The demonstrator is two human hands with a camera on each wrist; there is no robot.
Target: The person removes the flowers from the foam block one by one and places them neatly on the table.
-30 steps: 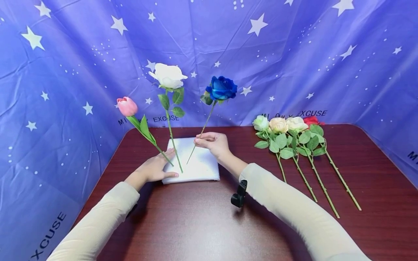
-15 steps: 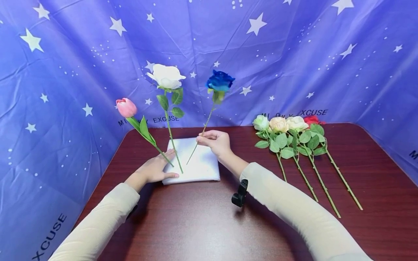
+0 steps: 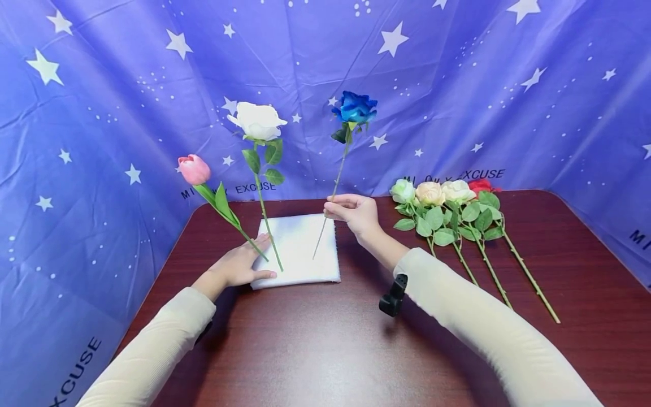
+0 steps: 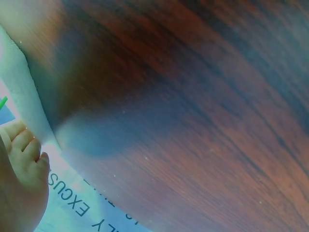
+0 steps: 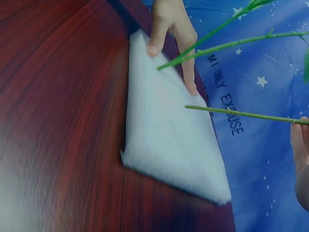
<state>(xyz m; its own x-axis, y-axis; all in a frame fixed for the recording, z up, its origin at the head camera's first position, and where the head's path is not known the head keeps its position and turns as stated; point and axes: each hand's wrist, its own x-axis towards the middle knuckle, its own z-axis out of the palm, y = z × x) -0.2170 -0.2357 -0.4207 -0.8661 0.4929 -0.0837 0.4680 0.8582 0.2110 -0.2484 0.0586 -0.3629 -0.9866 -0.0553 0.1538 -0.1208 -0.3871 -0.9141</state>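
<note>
My right hand (image 3: 358,217) pinches the stem of a blue rose (image 3: 356,107) between thumb and fingers. The stem's lower end is over the white foam block (image 3: 302,243); I cannot tell if it touches. My left hand (image 3: 236,265) rests on the block's left side with the fingers spread. A white rose (image 3: 259,121) and a pink tulip (image 3: 194,169) stand in the block beside that hand, the tulip leaning left. In the right wrist view, the rose stem (image 5: 241,113) points at the foam's upper face. The left wrist view shows only part of the left hand (image 4: 21,169).
On the right of the dark red wooden table (image 3: 305,339) several roses lie side by side: pale green (image 3: 403,191), peach (image 3: 429,193), cream (image 3: 458,192) and red (image 3: 482,186). A blue star-patterned curtain (image 3: 305,56) hangs behind the table and at both sides.
My right hand has moved to the right with the blue rose, and the stem's lower end has shifted right over the foam. The bloom is higher and the stem more upright. The left hand stays put.
</note>
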